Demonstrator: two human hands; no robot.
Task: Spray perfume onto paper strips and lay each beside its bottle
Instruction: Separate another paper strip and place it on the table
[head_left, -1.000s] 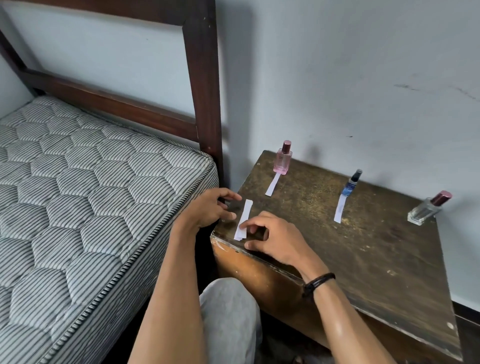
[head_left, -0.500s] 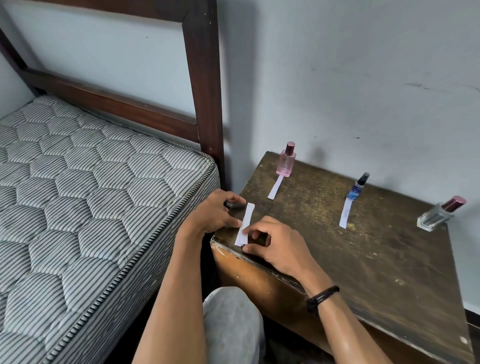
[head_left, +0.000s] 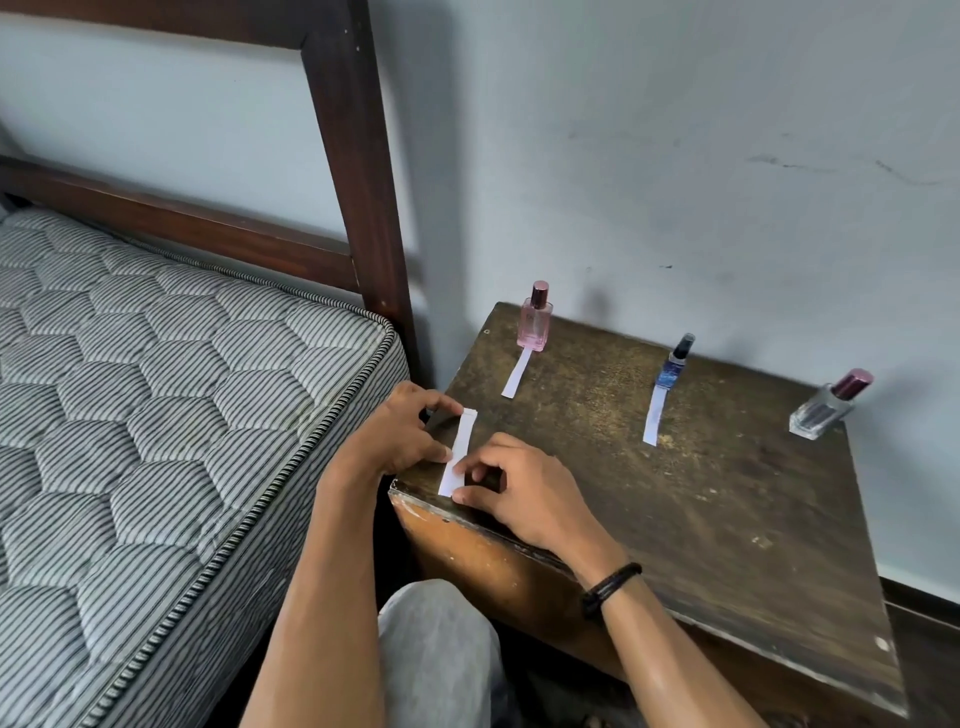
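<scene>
White paper strip (head_left: 457, 453) (flat, narrow) pinched by both hands.

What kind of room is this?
Most likely a bedroom. A striped quilted mattress lies in a dark wooden bed frame, and right beside it, against a plain wall, stands a worn wooden bedside table with small perfume bottles on it.

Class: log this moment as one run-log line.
left hand: on paper strip | right hand: on strip | pink bottle, blue bottle: done | clear bottle: pending
</scene>
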